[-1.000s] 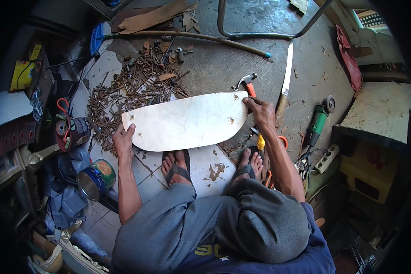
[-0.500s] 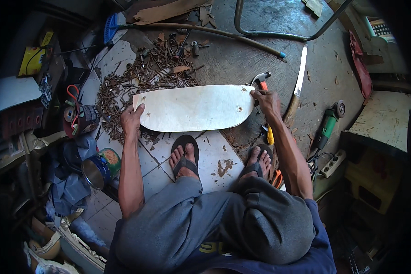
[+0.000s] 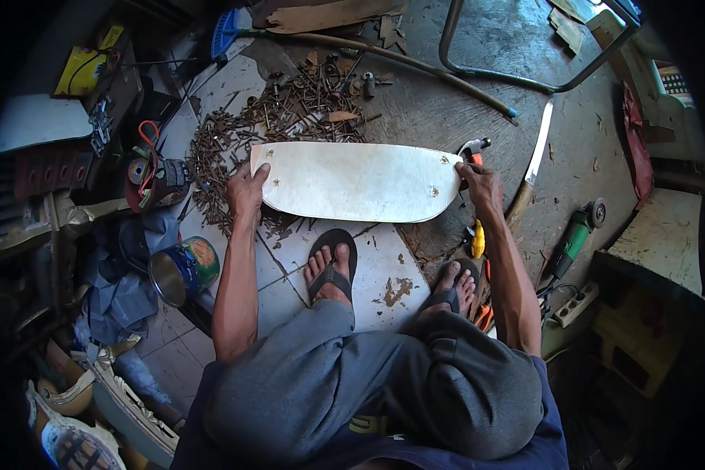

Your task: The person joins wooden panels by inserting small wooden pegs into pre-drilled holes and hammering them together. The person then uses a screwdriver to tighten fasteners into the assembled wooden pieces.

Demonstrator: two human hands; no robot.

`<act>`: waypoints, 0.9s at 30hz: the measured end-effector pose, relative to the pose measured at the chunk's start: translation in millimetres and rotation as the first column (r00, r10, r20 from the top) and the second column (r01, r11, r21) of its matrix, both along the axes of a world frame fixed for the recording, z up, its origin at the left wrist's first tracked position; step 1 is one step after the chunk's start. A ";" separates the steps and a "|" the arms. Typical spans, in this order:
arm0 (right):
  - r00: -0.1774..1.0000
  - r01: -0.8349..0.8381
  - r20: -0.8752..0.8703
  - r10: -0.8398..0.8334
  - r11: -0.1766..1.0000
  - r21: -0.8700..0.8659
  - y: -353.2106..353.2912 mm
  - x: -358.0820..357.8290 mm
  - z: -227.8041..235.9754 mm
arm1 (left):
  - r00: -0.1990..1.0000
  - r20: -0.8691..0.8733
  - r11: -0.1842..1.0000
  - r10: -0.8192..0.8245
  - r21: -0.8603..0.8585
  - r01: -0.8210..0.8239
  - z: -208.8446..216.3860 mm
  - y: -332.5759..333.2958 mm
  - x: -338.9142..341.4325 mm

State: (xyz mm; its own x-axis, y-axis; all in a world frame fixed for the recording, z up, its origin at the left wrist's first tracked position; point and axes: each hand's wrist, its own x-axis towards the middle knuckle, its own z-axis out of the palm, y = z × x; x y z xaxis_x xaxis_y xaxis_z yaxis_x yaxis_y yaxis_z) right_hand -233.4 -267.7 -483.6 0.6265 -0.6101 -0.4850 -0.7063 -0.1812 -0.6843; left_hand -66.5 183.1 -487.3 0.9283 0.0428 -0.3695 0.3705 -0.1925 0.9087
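A pale, flat wooden board with rounded lower corners is held up level between my two hands, above my feet. Small rough holes or marks show near its left and right ends. My left hand grips the left end, thumb on top and fingers hidden beneath. The upper right corner is pinched by my right hand, its thumb also on the face. Behind that corner lies a hammer with an orange-red part, partly covered by the board and hand.
Beyond the board spreads a heap of screws and bolts. A machete and a green angle grinder lie to the right, near a power strip. A long-handled blue rake lies across the back. At left stands an open can.
The whole scene has shifted to the right in view and slightly tilted. Both hands still hold the board over the same spot.
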 end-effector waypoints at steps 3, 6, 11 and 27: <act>0.999 0.020 -0.038 -0.021 1.000 -0.020 3.0 1.6 6.7 | 1.000 0.003 1.000 -0.007 -0.010 0.007 1.4 -2.1 -1.0; 1.000 0.028 0.010 -0.028 0.999 -0.017 3.4 -0.6 4.4 | 1.000 -0.015 0.999 0.009 -0.046 -0.010 5.9 -8.1 -2.4; 0.998 0.018 0.062 -0.020 0.999 0.035 -1.4 -6.4 -1.4 | 1.000 0.003 0.999 0.006 -0.047 -0.005 9.9 -13.4 -6.3; 0.977 0.079 0.193 -0.087 0.996 0.049 9.8 -10.2 14.3 | 0.999 0.011 0.991 0.031 -0.134 -0.029 16.0 -3.9 -15.1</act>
